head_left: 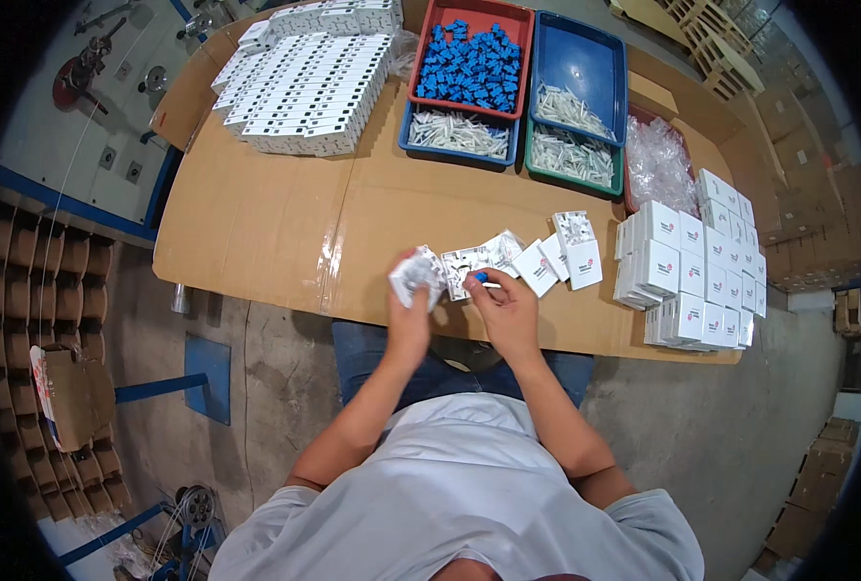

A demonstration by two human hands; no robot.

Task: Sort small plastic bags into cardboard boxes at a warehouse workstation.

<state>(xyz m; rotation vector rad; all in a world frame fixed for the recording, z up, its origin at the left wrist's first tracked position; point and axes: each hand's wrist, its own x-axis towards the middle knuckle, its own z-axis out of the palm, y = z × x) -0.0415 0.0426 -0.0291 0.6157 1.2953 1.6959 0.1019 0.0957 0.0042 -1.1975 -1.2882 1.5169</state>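
My left hand (409, 318) grips a white square plastic housing (421, 271), smeared by motion, tilted up near the front edge of the cardboard-topped table. Between the fingertips of my right hand (508, 312) is a small blue plastic part (481, 277). Just beyond that hand lies another white housing (459, 261), its inner side up. A row of similar pieces continues to the right, with a white square cover (535, 268) lying printed side up and an open housing (574, 228) behind.
Blue parts fill a red tray (527, 58) at the back. Trays of thin pale pieces stand beside and below it, including a blue tray (580, 48). Clear bags (658, 160) fill another. White units are stacked back left (304, 92) and right (687, 271).
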